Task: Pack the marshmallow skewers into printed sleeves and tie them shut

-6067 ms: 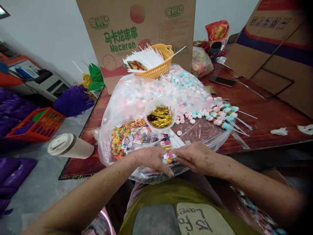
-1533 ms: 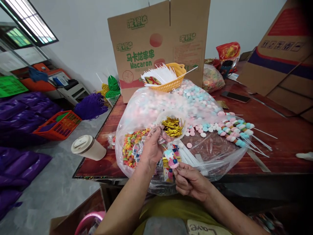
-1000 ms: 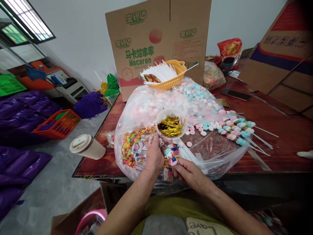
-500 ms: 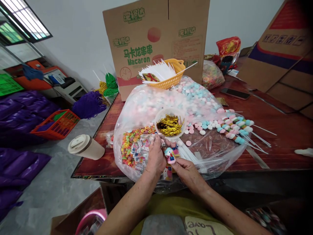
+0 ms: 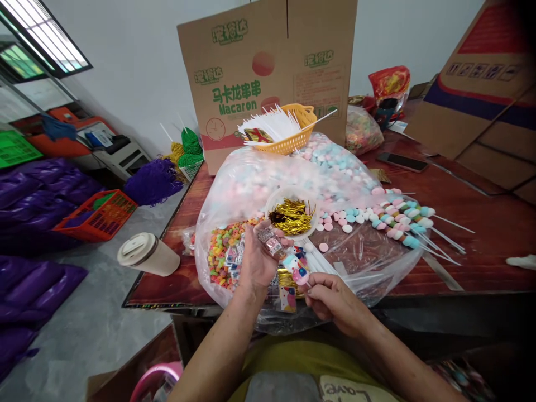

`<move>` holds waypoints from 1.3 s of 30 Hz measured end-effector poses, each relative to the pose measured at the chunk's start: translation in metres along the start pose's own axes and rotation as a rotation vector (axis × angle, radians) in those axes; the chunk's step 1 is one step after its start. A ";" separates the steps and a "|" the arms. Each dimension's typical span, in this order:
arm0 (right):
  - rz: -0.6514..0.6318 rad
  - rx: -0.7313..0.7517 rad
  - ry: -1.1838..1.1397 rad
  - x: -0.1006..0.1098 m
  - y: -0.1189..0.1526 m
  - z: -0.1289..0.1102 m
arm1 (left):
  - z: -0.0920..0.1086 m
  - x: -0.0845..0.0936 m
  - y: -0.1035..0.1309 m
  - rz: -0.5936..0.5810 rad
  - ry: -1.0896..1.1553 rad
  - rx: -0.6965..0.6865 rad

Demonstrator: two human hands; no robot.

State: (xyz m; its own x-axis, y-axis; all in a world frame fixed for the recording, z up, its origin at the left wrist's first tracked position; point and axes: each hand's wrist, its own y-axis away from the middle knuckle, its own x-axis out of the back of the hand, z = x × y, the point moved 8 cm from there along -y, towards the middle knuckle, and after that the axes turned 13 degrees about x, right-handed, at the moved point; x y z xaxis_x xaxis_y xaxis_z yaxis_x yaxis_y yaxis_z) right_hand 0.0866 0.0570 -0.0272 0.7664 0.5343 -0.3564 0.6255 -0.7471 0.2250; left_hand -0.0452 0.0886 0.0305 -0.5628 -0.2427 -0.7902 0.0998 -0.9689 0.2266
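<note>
A candy skewer in a clear printed wrapper (image 5: 300, 271) lies between my two hands. My left hand (image 5: 256, 268) is palm up, thumb apart, with the wrapper's clear upper end resting across its fingers. My right hand (image 5: 330, 293) pinches the skewer's lower end, where a bit of stick shows. Just beyond my fingers stands a round tub (image 5: 293, 216) of gold twist ties. Ring candies (image 5: 218, 251) and small printed packets (image 5: 234, 262) lie left of my left hand. White sticks (image 5: 324, 259) lie beyond my right hand. Below the skewer is a printed card (image 5: 287, 298).
A large plastic bag (image 5: 238, 178) of pastel candies covers the table's middle. On it rests a yellow basket (image 5: 288, 144) of white sticks. Finished candy skewers (image 5: 402, 218) lie right, near a phone (image 5: 402, 162). A lidded cup (image 5: 148, 254) stands at the left edge; a carton (image 5: 268, 72) behind.
My left hand has opened out and turned palm up, its thumb now away from the wrapper. My right hand has moved slightly right and down with the skewer's lower end.
</note>
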 end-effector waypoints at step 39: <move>-0.133 0.118 -0.393 -0.019 -0.001 -0.007 | -0.012 0.032 0.030 0.261 -0.811 -0.222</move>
State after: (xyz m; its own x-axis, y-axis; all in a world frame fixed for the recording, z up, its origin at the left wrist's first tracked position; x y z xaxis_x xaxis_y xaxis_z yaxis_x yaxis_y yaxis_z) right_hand 0.0725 0.0507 -0.0147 0.5519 0.4548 -0.6990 0.6766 -0.7342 0.0564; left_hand -0.0506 0.0516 0.0051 -0.9005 -0.4305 -0.0619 0.4167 -0.8947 0.1609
